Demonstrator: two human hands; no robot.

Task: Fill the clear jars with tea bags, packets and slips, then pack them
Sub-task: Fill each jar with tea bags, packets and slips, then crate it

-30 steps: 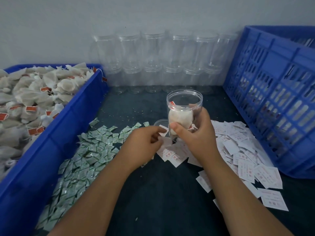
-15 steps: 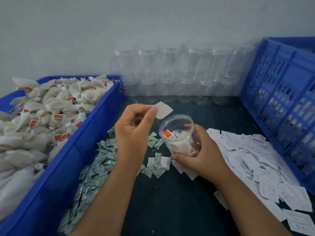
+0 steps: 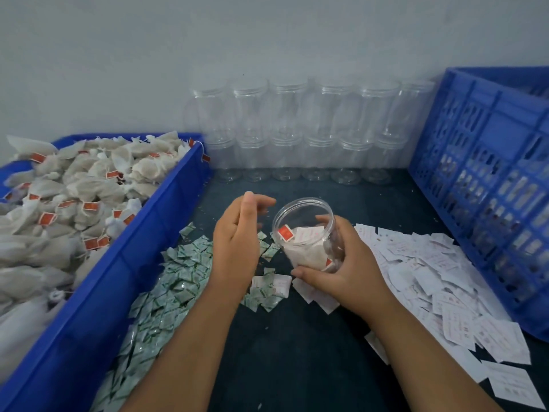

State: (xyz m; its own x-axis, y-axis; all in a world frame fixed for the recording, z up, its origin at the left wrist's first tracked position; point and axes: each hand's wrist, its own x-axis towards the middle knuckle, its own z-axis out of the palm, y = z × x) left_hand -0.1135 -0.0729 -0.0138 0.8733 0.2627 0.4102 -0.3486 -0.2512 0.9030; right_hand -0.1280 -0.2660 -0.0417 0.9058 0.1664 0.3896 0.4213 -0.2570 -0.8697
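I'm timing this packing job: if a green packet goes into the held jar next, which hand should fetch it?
Probably the left hand: it is open, empty, and hovers over the green packets. The right hand grips the tilted jar.

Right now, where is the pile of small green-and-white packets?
In the head view the packet pile lies left of centre on the dark table, against the blue plastic bin of tea bags, passing under the left hand.
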